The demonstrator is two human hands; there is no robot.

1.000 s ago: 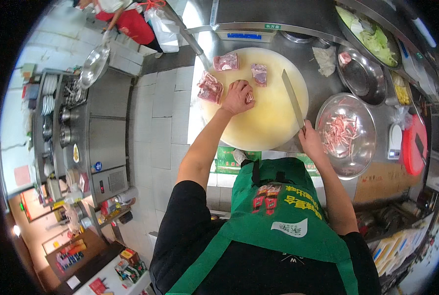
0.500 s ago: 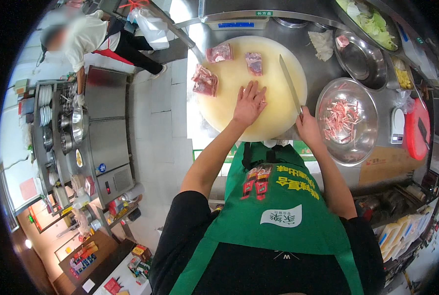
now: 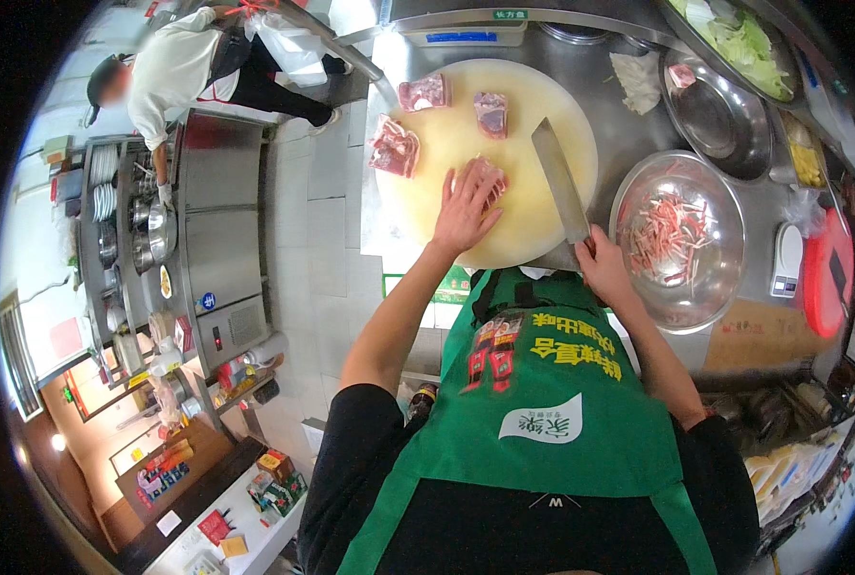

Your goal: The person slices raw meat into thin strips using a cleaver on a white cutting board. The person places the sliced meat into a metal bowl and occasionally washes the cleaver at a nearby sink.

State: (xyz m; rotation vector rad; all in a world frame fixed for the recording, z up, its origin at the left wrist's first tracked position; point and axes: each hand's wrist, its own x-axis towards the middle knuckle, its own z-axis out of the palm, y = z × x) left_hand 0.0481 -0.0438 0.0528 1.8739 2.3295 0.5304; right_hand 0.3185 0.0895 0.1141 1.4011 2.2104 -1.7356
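Note:
My left hand [image 3: 461,213] lies over a piece of raw meat [image 3: 492,184] on a round, pale yellow cutting board [image 3: 418,216]. Its fingers are stretched and slightly spread, covering the meat's left part. In my right hand [image 3: 602,261], closed round the handle, is a cleaver [image 3: 561,182]. Its broad blade points away from me above the board's right side, apart from the meat. Three other raw meat chunks sit farther back: one at the far left [image 3: 424,93], one at the left edge [image 3: 395,148], one near the middle [image 3: 490,114].
Right of the board stands a steel bowl [image 3: 627,278] of thin pink-and-white strips. Beyond it are a steel basin [image 3: 748,158] with one chunk, a crumpled cloth [image 3: 635,80], a white scale [image 3: 786,261] and a red board [image 3: 823,283]. Another person [image 3: 173,77] stands at the far left.
The cleaver has turned, so its broad side shows instead of a narrow edge. My left hand has shifted a little left, exposing more of the meat. The whole view has tilted slightly.

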